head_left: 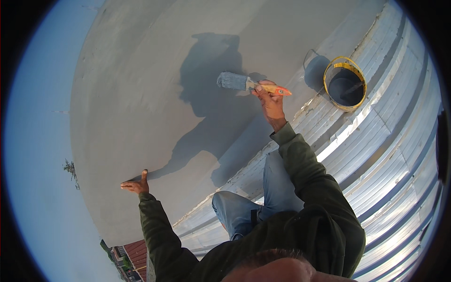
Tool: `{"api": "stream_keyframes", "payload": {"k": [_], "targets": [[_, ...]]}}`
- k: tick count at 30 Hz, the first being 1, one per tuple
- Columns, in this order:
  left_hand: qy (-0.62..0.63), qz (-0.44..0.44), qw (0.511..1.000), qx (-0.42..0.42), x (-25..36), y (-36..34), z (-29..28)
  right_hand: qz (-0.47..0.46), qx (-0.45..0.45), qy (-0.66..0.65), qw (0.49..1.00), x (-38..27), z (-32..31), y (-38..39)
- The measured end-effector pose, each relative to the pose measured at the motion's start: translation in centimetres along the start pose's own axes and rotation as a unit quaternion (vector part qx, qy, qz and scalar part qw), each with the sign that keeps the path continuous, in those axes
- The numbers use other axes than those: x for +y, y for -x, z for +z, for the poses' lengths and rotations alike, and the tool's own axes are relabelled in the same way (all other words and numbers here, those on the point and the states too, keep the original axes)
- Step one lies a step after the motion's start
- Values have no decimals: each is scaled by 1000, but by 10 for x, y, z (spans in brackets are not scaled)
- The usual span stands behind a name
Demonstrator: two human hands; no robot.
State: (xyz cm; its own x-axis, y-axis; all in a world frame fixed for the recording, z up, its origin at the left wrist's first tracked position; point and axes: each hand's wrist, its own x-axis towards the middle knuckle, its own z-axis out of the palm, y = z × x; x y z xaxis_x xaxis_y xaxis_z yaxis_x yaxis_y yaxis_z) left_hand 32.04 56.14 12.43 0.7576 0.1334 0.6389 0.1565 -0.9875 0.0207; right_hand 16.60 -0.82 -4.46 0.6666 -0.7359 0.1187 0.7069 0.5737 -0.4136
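My right hand (272, 107) is closed round the handle of a wide paintbrush (234, 81). The handle is orange and wooden, and grey paint coats the bristles, which point left in front of the grey wall (141, 84). Whether the bristle tips touch the wall I cannot tell. Out to the left, my left hand (136, 184) rests against the wall with its fingers stretched and its thumb apart, holding nothing. A bucket (345, 107) with a yellow rim stands to the right of the brush, with grey liquid inside.
Ribbed metal roofing (394, 155) slopes along the foot of the wall, and my bent legs (277, 183) are over it. A rough seam runs where roof and wall meet. At the far lower left are a red-roofed building (136, 256) and open sky.
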Motion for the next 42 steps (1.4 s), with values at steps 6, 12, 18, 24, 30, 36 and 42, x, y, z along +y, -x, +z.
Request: {"api": "stream_keyframes", "payload": {"k": [6, 12, 18, 24, 30, 36, 42], "targets": [[-3, 3, 1000, -1, -6, 4, -1, -261, 110, 124, 951, -101, -36, -96], [7, 0, 1000, 17, -6, 5, -2, -361, 118, 315, 870, -105, 2, -84], [4, 4, 1000, 4, -4, 4, -8, -406, -109, 425, 802, 5, 86, 47], [53, -17, 998, -10, 7, 8, -6, -318, -208, 376, 845, 16, 84, 64], [22, -6, 1000, -1, -6, 5, -2, -351, 77, 377, 854, -112, 18, -81], [24, 8, 1000, 7, -6, 6, -2, -469, -21, 456, 757, -91, 54, -59], [27, 8, 1000, -3, 4, 5, -2, -375, -244, 397, 802, -11, 89, 32]]}}
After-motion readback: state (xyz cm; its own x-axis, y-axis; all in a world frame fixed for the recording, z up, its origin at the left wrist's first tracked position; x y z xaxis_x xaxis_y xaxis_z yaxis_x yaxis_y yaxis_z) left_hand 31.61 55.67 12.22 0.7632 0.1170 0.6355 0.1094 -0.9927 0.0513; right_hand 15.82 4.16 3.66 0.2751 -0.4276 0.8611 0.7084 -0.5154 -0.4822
